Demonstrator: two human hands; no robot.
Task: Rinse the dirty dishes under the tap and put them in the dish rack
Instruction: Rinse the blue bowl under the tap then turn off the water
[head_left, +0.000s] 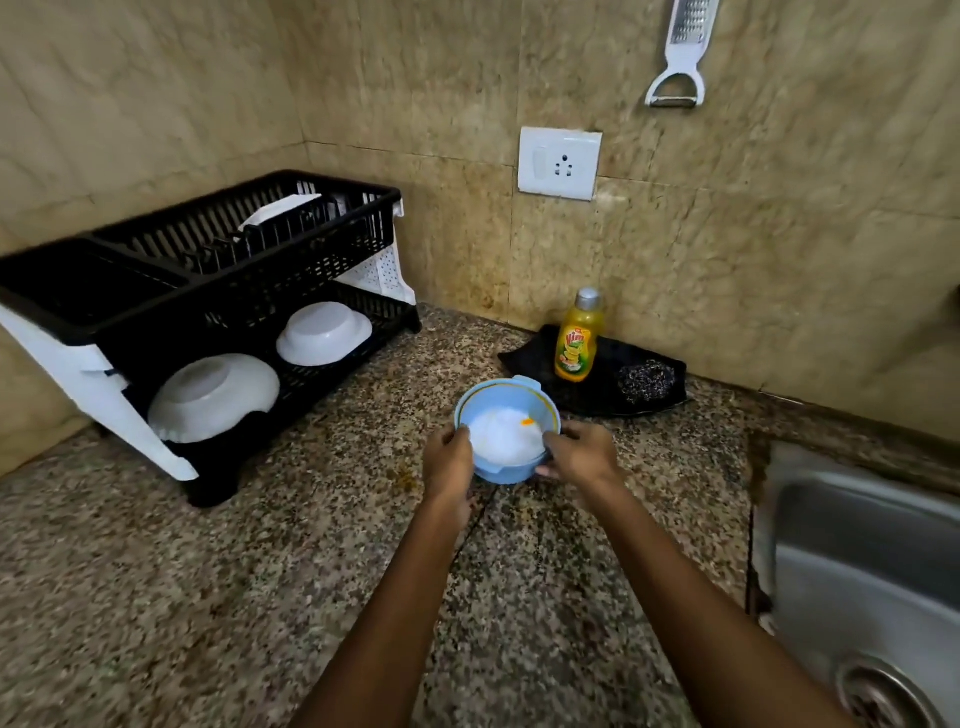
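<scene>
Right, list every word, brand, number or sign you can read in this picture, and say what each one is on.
"Vim": red logo on the label of the yellow dish soap bottle, which stands on the black tray.
Smaller print under that logo: too small and blurred to read.
Wall socket: no readable marking.
Grater hanging on the wall: no text visible.
Dish rack and blue bowl: no text visible.

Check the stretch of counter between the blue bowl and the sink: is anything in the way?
Nothing visible. Both the left hand and right hand grip the blue bowl, and the granite counter to the sink is bare. The soap bottle and scrubber sit behind, on a black tray near the wall.
</scene>
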